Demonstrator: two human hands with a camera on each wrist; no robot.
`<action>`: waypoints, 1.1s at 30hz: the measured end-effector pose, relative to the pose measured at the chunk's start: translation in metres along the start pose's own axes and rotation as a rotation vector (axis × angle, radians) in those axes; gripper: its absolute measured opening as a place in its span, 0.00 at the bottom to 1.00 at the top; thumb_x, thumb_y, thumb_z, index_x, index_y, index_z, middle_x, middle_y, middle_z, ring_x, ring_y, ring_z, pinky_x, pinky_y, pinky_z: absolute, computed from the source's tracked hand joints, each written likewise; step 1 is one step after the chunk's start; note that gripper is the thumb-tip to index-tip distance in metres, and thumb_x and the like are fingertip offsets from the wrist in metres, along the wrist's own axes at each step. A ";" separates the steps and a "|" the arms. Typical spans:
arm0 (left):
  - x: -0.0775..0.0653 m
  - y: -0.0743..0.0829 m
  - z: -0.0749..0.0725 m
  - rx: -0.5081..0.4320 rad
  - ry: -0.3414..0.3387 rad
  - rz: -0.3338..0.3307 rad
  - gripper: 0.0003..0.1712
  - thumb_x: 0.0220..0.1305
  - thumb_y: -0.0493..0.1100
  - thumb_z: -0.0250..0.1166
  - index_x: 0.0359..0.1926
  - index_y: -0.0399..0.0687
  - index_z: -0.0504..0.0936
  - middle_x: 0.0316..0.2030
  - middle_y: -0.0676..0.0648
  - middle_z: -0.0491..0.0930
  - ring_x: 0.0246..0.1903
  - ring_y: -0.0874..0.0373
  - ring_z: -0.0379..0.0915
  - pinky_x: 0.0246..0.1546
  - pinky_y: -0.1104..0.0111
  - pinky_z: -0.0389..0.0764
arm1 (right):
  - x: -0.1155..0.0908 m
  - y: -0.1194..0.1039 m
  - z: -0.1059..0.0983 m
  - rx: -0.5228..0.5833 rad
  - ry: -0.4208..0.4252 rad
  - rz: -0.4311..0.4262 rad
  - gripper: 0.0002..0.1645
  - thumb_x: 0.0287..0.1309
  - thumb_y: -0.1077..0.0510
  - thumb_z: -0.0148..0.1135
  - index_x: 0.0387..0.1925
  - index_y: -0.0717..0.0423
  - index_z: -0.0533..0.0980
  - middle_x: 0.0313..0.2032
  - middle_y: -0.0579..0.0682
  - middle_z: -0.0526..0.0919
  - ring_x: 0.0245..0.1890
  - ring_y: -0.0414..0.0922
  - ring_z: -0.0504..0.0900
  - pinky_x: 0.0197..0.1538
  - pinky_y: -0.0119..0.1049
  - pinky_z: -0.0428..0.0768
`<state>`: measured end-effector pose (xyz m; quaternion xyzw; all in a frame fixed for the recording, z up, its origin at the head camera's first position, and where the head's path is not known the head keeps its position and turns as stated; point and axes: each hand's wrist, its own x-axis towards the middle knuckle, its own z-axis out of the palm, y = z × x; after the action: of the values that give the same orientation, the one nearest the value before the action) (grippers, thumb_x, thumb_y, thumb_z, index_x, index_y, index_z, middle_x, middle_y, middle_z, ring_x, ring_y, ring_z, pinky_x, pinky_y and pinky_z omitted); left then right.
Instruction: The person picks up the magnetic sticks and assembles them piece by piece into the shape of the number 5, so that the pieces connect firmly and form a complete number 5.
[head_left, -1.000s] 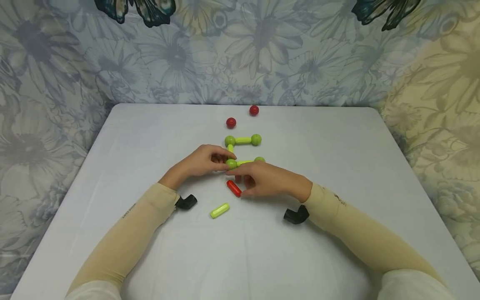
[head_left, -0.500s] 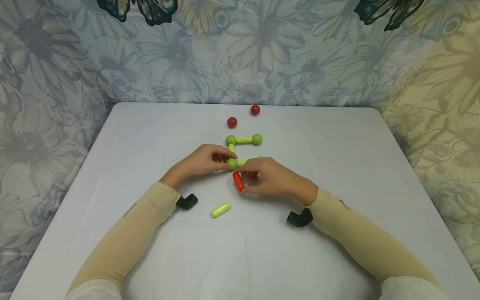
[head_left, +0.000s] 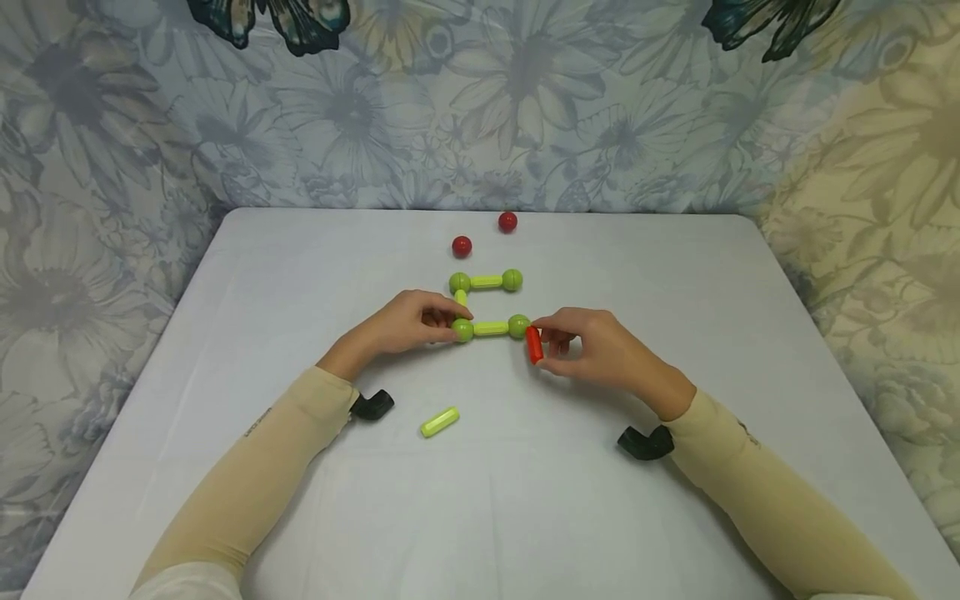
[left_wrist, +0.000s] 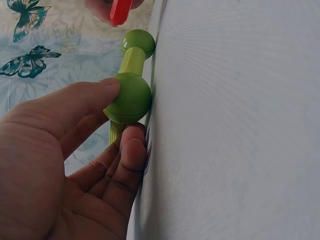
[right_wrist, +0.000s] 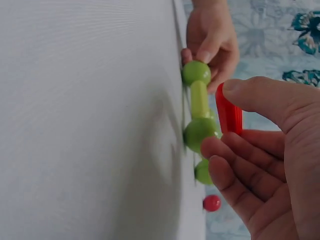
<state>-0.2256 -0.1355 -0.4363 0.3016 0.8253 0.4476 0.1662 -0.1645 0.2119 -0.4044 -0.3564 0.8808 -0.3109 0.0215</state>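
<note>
Right hand (head_left: 592, 346) pinches the red rod (head_left: 534, 345) end to end, thumb one end, fingertips the other, likely to leave its sides clear. It's just beside the near-right green ball (head_left: 519, 326); left wrist view shows a gap. Left hand (head_left: 412, 321) grips the near-left green ball (head_left: 462, 331), thumb against fingers, presumably steadying the green frame (head_left: 491, 328): four balls, three rods, flat on the counter (head_left: 487, 517), open to the right. Loose yellow-green rod (head_left: 440, 422) lies on the person's side, easy reach. Two red balls (head_left: 462, 246) sit apart beyond the frame, probably parked out of the way.
</note>
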 end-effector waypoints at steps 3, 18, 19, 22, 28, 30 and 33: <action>0.001 0.001 0.001 -0.001 0.000 -0.001 0.17 0.70 0.42 0.77 0.59 0.49 0.91 0.41 0.51 0.85 0.42 0.54 0.79 0.45 0.65 0.81 | -0.003 0.002 0.004 -0.006 0.010 -0.010 0.28 0.57 0.61 0.83 0.59 0.60 0.85 0.37 0.43 0.85 0.37 0.40 0.82 0.42 0.43 0.86; -0.001 0.002 0.001 -0.005 0.002 -0.001 0.17 0.70 0.41 0.77 0.59 0.49 0.91 0.41 0.50 0.85 0.42 0.54 0.79 0.44 0.65 0.81 | -0.006 0.008 0.019 -0.061 0.030 -0.041 0.29 0.57 0.58 0.85 0.60 0.58 0.86 0.38 0.42 0.85 0.37 0.38 0.81 0.41 0.38 0.84; -0.001 0.001 0.001 -0.008 0.001 -0.001 0.17 0.70 0.41 0.77 0.59 0.49 0.91 0.41 0.50 0.85 0.42 0.54 0.79 0.44 0.65 0.81 | -0.006 0.008 0.019 -0.060 0.032 -0.042 0.28 0.58 0.58 0.84 0.59 0.58 0.86 0.38 0.42 0.85 0.37 0.38 0.81 0.41 0.38 0.84; -0.001 0.001 0.001 -0.009 0.000 0.000 0.17 0.70 0.40 0.77 0.59 0.48 0.91 0.41 0.50 0.85 0.42 0.54 0.79 0.44 0.65 0.81 | -0.007 0.009 0.021 -0.049 0.045 -0.058 0.26 0.58 0.60 0.84 0.58 0.59 0.87 0.37 0.42 0.85 0.36 0.38 0.81 0.40 0.38 0.84; 0.000 0.000 0.002 -0.008 0.002 0.004 0.17 0.70 0.39 0.77 0.59 0.48 0.91 0.41 0.50 0.85 0.41 0.54 0.79 0.44 0.65 0.82 | -0.007 0.009 0.021 -0.023 0.074 -0.073 0.26 0.56 0.60 0.85 0.56 0.59 0.87 0.37 0.43 0.87 0.35 0.37 0.82 0.38 0.37 0.83; 0.000 0.000 0.001 -0.006 0.000 0.003 0.17 0.70 0.40 0.77 0.59 0.48 0.91 0.41 0.50 0.85 0.41 0.54 0.79 0.44 0.64 0.82 | -0.006 0.008 0.019 -0.001 0.088 -0.053 0.25 0.57 0.61 0.85 0.56 0.58 0.87 0.39 0.44 0.87 0.36 0.37 0.82 0.39 0.38 0.84; -0.001 0.000 0.001 -0.005 -0.003 0.002 0.17 0.70 0.40 0.77 0.59 0.48 0.91 0.41 0.50 0.85 0.42 0.54 0.79 0.44 0.64 0.82 | -0.002 0.010 0.016 0.052 0.110 0.011 0.22 0.62 0.62 0.81 0.57 0.57 0.87 0.43 0.45 0.88 0.38 0.38 0.85 0.43 0.40 0.86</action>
<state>-0.2247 -0.1354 -0.4365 0.3028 0.8236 0.4493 0.1677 -0.1650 0.2100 -0.4234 -0.3334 0.8742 -0.3526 -0.0160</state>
